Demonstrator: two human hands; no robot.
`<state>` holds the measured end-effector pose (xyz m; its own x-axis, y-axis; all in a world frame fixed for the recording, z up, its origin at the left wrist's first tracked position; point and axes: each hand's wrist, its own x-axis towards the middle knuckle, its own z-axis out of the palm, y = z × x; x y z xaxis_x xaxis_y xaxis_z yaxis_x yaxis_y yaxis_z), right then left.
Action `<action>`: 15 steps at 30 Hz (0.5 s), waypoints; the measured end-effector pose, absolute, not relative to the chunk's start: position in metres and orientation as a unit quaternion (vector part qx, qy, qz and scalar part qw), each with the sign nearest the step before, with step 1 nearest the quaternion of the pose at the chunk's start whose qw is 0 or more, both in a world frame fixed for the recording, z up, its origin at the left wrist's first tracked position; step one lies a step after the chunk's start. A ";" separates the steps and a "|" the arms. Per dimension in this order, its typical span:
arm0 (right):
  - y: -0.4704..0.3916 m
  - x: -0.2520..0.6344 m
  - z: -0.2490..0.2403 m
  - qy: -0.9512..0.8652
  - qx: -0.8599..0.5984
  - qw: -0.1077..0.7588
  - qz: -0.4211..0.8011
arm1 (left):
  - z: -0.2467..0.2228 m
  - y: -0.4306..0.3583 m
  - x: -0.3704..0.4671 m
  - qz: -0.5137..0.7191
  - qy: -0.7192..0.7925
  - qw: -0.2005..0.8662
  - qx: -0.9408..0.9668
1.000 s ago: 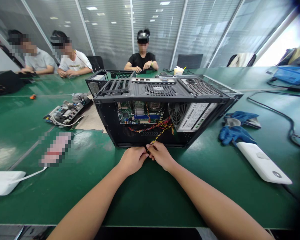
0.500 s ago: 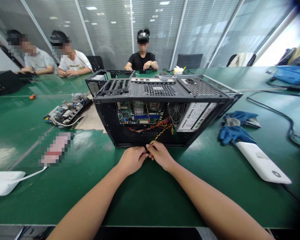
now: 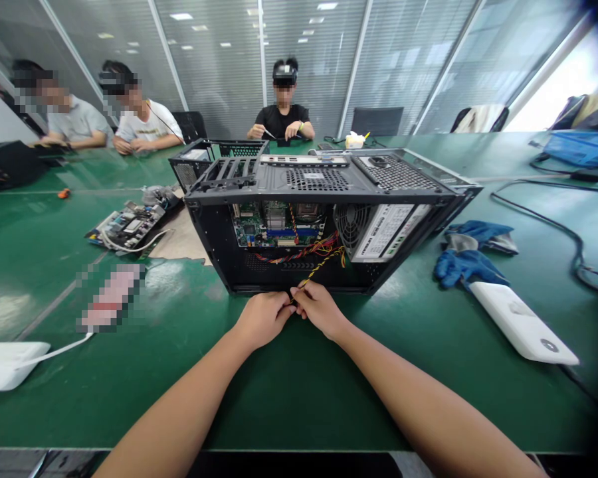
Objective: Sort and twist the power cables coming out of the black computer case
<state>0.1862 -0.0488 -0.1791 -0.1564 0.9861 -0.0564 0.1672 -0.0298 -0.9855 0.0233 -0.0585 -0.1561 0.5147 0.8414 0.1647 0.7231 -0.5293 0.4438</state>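
Note:
An open black computer case [image 3: 279,178] lies on the green table before me. Inside it are a motherboard [image 3: 252,232] and, on the right, a power supply [image 3: 379,232] with its fan and a white label. A twisted yellow-and-black cable [image 3: 319,267] runs from the power supply's wire bundle [image 3: 303,251] out over the case's near edge. My left hand [image 3: 263,318] is closed on the cable's end, fingers pinched. Close against it, my right hand [image 3: 321,311] also pinches the cable. Their fingers hide the cable's tip.
On the left lie a loose circuit board assembly [image 3: 132,222], a phone [image 3: 112,297] and a white power bank [image 3: 12,365]. Blue gloves [image 3: 471,265] and another white power bank [image 3: 523,323] sit on the right, near a black cable [image 3: 553,216]. Several people sit across the table.
My hands stay almost still on the cable. Across the table, the person in black now shows a thin tool in one raised hand.

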 end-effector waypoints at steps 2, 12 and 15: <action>-0.049 0.186 -0.179 -0.568 -0.509 0.403 0.507 | -0.157 -0.058 0.023 0.182 0.457 0.161 0.855; -0.048 0.187 -0.182 -0.571 -0.505 0.403 0.506 | -0.156 -0.058 0.023 0.183 0.456 0.168 0.854; -0.048 0.187 -0.180 -0.571 -0.505 0.403 0.507 | -0.156 -0.058 0.023 0.181 0.457 0.166 0.855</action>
